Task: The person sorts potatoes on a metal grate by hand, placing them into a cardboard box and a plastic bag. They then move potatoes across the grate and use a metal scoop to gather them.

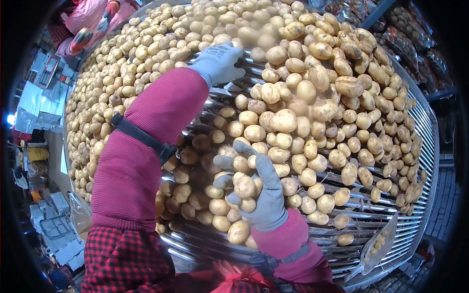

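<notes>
My left hand (219,62), in a pale grey work glove, reaches over the metal bars (249,68) at the top middle. Its back faces me, the thumb stands apart from the fingers, and no potato shows in it; the fingertips are near the heap of potatoes (161,53). Lower down, my right hand (266,198), in a grey glove, is palm up with its fingers curled around several small potatoes (244,185). More round yellow potatoes (283,120) lie close beyond its fingertips. Dark shadow covers some potatoes under my left forearm.
The potatoes lie on a large slatted metal table with a raised rim (430,146). A clear plastic scoop-like piece (378,246) rests at the lower right. Another person's gloved hand (80,40) is at the top left. Filled net bags (405,44) are stacked beyond the right edge.
</notes>
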The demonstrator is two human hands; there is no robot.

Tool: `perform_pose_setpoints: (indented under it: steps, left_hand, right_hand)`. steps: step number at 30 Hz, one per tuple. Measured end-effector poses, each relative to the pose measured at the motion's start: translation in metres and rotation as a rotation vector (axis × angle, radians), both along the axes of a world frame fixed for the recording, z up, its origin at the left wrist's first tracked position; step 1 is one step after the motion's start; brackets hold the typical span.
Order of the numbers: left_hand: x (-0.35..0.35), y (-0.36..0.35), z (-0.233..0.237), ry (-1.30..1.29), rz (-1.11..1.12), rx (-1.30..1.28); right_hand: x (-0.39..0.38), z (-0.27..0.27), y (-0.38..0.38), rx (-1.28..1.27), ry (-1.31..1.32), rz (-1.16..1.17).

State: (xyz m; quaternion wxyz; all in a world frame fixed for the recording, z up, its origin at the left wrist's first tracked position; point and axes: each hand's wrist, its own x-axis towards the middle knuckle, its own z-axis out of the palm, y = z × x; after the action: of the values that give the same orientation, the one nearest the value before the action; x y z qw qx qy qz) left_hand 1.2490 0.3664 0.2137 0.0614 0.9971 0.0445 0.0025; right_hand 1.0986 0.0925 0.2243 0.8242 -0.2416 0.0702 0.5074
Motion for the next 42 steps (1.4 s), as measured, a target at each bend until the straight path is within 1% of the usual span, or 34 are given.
perform_pose_setpoints:
  steps: [2, 4, 6, 9, 12, 14, 16, 17, 18, 20, 22, 23, 24, 26, 30, 32, 33, 34, 36, 37, 38, 40, 41, 42]
  left_hand:
    - [-0.001, 0.002, -0.002, 0.003, 0.012, -0.002]
    - [-0.002, 0.003, -0.005, -0.004, -0.111, -0.04]
    - [-0.002, -0.002, -0.007, 0.031, -0.075, -0.004]
    - [0.004, -0.003, -0.009, -0.084, 0.061, -0.017]
    - [0.014, 0.001, -0.01, -0.048, 0.112, -0.017]
    - [0.022, 0.002, -0.013, -0.083, 0.142, 0.022]
    - [0.026, 0.007, -0.01, 0.008, 0.109, -0.026]
    - [0.022, 0.008, -0.006, -0.054, 0.067, -0.067]
    - [0.022, 0.007, -0.002, -0.026, 0.092, -0.085]
    - [0.016, 0.009, 0.006, 0.121, 0.082, -0.13]
    - [0.005, 0.003, 0.007, 0.12, 0.045, -0.049]
    - [0.0, 0.0, 0.011, 0.125, 0.047, -0.073]
    - [-0.002, -0.006, 0.015, 0.159, 0.064, -0.041]
    - [-0.007, -0.004, -0.006, -0.078, 0.042, -0.025]
    - [-0.004, -0.007, -0.012, -0.106, 0.046, -0.038]
    - [-0.001, -0.01, -0.008, 0.1, 0.11, -0.065]
    - [-0.005, -0.011, -0.01, 0.095, 0.102, -0.015]
    - [-0.014, -0.01, -0.013, 0.095, 0.101, -0.017]
    - [-0.036, -0.008, -0.017, -0.108, -0.041, -0.071]
    - [-0.041, -0.009, -0.023, -0.173, -0.022, -0.109]
    - [-0.044, -0.009, -0.027, -0.168, -0.023, -0.102]
    - [-0.045, -0.012, -0.033, -0.187, 0.012, -0.052]
    - [-0.042, -0.009, -0.034, -0.217, -0.029, -0.124]
    - [-0.036, -0.009, -0.037, -0.219, -0.028, -0.128]
  right_hand:
    - [-0.002, 0.001, 0.0, -0.044, -0.015, -0.007]
    - [-0.002, 0.0, 0.002, -0.045, -0.019, -0.004]
    - [-0.003, -0.002, 0.002, -0.049, -0.028, 0.006]
    - [-0.001, -0.003, 0.002, -0.024, -0.036, 0.006]
    - [-0.001, 0.002, 0.004, -0.043, -0.039, 0.024]
    - [-0.001, 0.005, 0.003, -0.072, -0.028, 0.015]
    - [-0.001, 0.002, 0.002, -0.053, -0.024, 0.018]
    - [-0.001, 0.0, 0.001, -0.029, -0.021, 0.019]
    - [-0.001, 0.001, 0.001, -0.026, -0.016, 0.008]
    - [-0.001, 0.005, 0.003, -0.044, -0.044, 0.02]
    - [-0.003, 0.002, 0.002, -0.005, -0.07, 0.012]
    - [-0.002, 0.0, 0.003, 0.002, -0.063, 0.012]
    - [-0.002, 0.0, 0.003, 0.005, -0.055, 0.013]
    - [-0.003, 0.002, 0.002, -0.009, -0.072, 0.018]
    - [-0.002, 0.003, 0.004, -0.029, -0.065, 0.037]
    - [-0.004, 0.003, 0.006, -0.037, -0.09, 0.031]
    - [-0.004, 0.003, 0.004, -0.046, -0.113, 0.019]
    - [-0.003, 0.004, 0.003, -0.048, -0.113, 0.018]
    - [-0.005, 0.004, 0.003, -0.037, -0.107, 0.006]
    - [-0.007, 0.002, 0.002, -0.049, -0.231, 0.002]
    - [-0.008, 0.002, 0.002, -0.043, -0.226, 0.001]
    - [-0.005, 0.005, 0.003, -0.143, -0.337, 0.052]
    - [-0.005, 0.004, 0.003, -0.038, -0.202, 0.012]
    - [-0.005, 0.007, 0.004, -0.042, -0.203, 0.013]
